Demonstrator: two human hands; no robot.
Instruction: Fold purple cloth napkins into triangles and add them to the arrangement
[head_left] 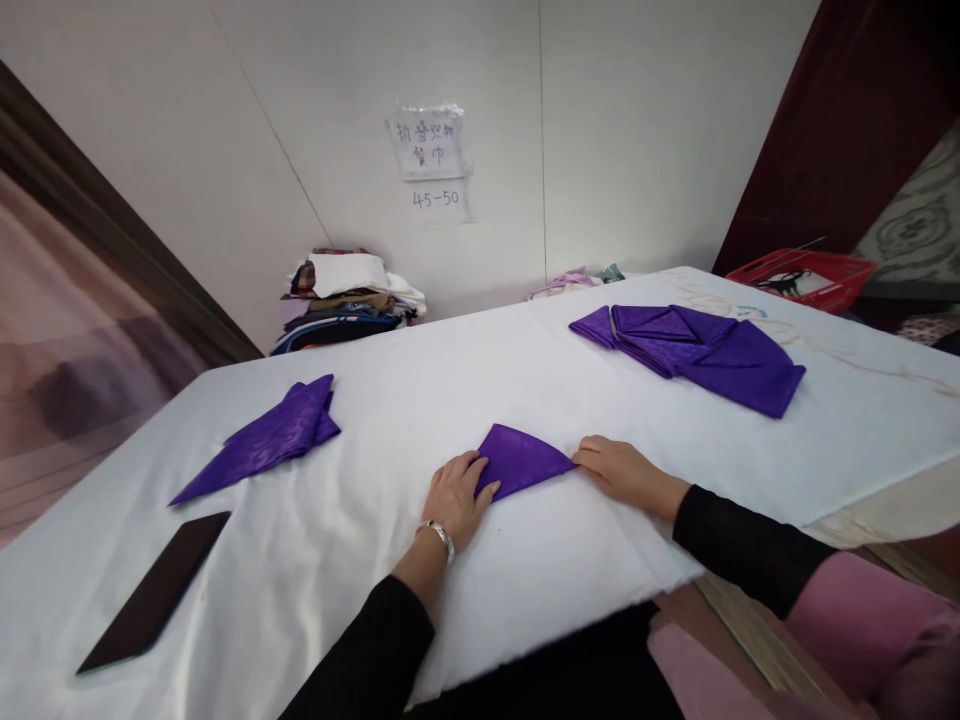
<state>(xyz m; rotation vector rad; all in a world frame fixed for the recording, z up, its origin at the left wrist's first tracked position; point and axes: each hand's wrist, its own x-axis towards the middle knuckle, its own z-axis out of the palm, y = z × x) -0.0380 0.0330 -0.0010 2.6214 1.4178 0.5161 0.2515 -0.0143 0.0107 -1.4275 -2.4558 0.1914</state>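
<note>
Head view: left hand (459, 497) (bracelet (446, 539) at its wrist) lies spread on the purple cloth (523, 461), whose right tip the right hand (621, 470) pinches.

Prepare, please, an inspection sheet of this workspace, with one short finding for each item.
Surface: white tablecloth, wrinkled toward the left.
Job's things: folded purple cloth at front centre; more purple cloths at left and right.
Clutter: flat dark object at left front.
Hands: left hand on the centre cloth's left side; right hand pinching its right tip.
Cables: nothing seen for certain; dark contents of the red basket unclear.
Surroundings: pale wall with handwritten papers; fabric pile beyond the tablecloth.
</note>
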